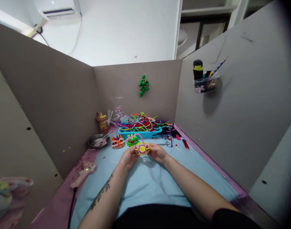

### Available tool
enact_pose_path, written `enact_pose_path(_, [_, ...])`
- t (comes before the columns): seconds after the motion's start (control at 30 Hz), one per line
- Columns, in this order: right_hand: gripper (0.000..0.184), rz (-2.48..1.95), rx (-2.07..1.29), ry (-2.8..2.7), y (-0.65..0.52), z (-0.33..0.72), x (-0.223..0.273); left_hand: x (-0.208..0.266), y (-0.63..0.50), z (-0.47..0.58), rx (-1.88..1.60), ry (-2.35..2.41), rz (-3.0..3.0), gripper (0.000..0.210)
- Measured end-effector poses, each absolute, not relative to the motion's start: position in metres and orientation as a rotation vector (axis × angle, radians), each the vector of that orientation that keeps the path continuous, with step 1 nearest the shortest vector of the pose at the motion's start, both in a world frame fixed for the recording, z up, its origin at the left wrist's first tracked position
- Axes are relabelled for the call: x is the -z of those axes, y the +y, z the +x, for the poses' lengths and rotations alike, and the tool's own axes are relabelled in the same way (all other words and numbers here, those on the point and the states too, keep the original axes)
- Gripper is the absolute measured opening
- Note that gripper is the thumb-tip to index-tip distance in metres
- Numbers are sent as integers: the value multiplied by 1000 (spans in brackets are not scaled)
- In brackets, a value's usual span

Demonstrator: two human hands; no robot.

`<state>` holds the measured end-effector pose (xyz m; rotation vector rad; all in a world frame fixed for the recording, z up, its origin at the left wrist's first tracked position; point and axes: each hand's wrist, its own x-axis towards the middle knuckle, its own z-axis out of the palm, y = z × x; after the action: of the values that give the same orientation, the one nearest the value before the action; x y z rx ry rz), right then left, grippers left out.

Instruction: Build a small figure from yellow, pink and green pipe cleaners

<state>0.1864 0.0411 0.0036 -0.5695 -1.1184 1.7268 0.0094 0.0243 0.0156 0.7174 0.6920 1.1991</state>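
2 hands [130, 156] w/ 1 yellow-pink pc [142, 148], 2 fuzzy figs [118, 142], 1 blue tray [145, 135] far, 1 metal bowl [94, 145] left, 1 corded pink tool [84, 174] near left, 1 pr scissors [162, 144] right, 1 hanging green orn [144, 86] far.

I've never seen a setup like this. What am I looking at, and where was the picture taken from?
No machine here, just a person's two bare hands. The picture comes from a camera worn on that person's head, looking forward and down. The left hand and right hand hold a yellow and pink piece. Below is a blue cloth. Beyond the hands sit an orange figure and a green figure; behind them, a blue tray heaped with colorful stems. A metal bowl and pink tool lie leftward.
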Motion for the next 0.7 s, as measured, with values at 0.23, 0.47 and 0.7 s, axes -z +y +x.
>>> enact_pose_path(0.23, [24, -486, -1819, -1094, 41, 184, 1, -14, 26, 8, -1175, 705, 792, 14])
enact_pose_path(0.47, [38, -427, -1986, -994, 35, 172, -1, -12, 22, 12, -1082, 651, 900, 28])
enact_pose_path(0.7, [38, -468, -2009, -807, 34, 169, -4, -11, 22, 14, -1121, 702, 920, 28])
